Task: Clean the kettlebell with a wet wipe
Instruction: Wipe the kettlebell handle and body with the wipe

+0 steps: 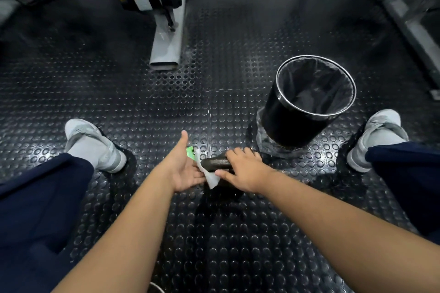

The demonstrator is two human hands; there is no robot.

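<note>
I see the right hand [245, 171] gripping the dark metal kettlebell [215, 163] above the black studded rubber floor [142, 107], the flat left hand [183, 169] touching the white wet wipe [211, 178] draped over it.

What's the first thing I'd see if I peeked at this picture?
Two hands meet in the middle: the right hand grips a dark kettlebell while the left hand, fingers straight, touches a white wet wipe on it. Just to the right stands a black bin with a plastic liner, on the studded floor.
</note>
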